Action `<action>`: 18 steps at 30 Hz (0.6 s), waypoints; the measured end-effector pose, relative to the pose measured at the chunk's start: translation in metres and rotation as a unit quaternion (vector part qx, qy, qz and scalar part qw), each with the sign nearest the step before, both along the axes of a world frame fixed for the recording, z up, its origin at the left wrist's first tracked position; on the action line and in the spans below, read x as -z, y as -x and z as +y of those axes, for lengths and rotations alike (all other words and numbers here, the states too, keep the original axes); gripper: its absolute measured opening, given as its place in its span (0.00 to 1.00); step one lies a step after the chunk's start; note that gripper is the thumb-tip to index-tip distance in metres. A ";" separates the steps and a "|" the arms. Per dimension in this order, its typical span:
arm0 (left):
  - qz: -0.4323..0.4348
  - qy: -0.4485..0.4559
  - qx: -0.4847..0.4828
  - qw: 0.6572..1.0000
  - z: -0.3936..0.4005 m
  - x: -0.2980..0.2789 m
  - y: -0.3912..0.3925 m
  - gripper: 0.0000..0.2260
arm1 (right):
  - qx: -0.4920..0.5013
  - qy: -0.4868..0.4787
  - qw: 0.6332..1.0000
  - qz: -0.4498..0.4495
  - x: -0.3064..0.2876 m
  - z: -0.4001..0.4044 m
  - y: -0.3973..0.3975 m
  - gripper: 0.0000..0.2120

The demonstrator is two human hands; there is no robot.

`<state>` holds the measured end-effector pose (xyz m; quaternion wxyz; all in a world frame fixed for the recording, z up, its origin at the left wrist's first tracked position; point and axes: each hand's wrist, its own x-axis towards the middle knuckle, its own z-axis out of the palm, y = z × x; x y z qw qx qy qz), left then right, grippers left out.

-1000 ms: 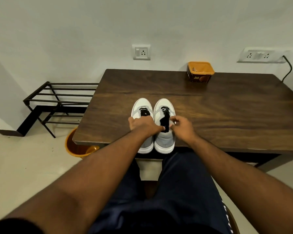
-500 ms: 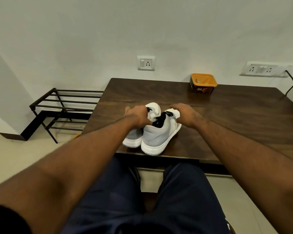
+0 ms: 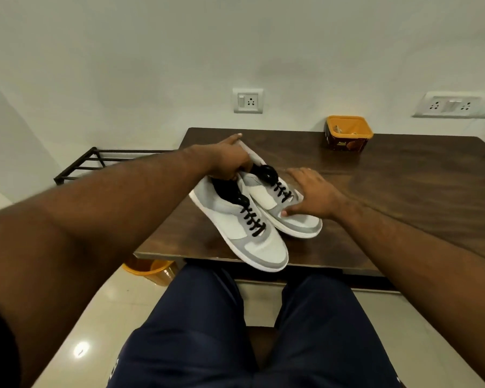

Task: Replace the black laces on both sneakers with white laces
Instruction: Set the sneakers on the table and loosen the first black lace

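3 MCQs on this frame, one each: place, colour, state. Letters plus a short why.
1. Where is the orange tub?
A. at the table's far edge by the wall
B. on the floor
C. between the sneakers

2. What colour are the laces in both sneakers?
A. white
B. black
C. red

3. How does the right hand lie?
A. fist shut on a lace
B. fingers spread flat against the right-hand sneaker
C. away from the table

Key: 1 A, it stands beyond the shoes below the wall sockets. 2 B, both rows of eyelets carry black lace. 3 B, the fingers are straight and touch the shoe's side.
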<state>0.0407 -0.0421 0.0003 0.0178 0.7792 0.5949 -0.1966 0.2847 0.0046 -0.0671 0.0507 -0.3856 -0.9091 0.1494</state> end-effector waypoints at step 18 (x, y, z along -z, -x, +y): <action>-0.300 -0.287 -0.296 0.860 0.019 0.117 -0.011 0.19 | 0.170 0.052 0.982 0.071 0.103 -0.041 0.013 0.31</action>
